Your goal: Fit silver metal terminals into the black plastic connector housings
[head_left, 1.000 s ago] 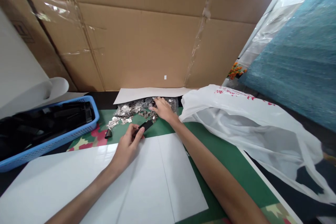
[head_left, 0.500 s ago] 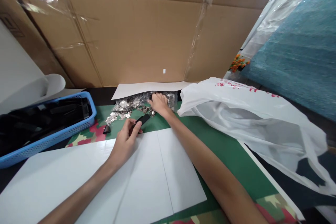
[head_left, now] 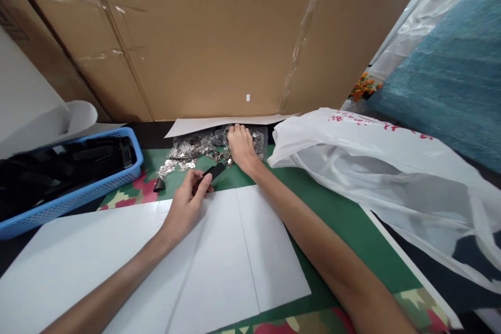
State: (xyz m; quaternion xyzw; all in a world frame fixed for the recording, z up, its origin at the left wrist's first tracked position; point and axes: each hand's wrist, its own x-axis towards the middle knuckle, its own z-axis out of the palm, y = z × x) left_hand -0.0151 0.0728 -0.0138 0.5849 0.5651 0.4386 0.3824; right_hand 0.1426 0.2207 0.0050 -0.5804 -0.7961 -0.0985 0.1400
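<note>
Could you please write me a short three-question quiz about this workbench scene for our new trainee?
1. True or false: the left hand holds a slim black part.
2. Where does the right hand rest? A) on the pile of small shiny metal pieces B) in the blue basket C) on the white plastic bag
3. Fill in: the loose black cap lies on the ____ mat.

Key: 1 true; 2 A; 3 green.

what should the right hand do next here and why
Probably pinch one piece from the pile of small shiny silver metal pieces and draw it back: the right hand rests on that pile, while the left hand holds a slim black plastic part.
</note>
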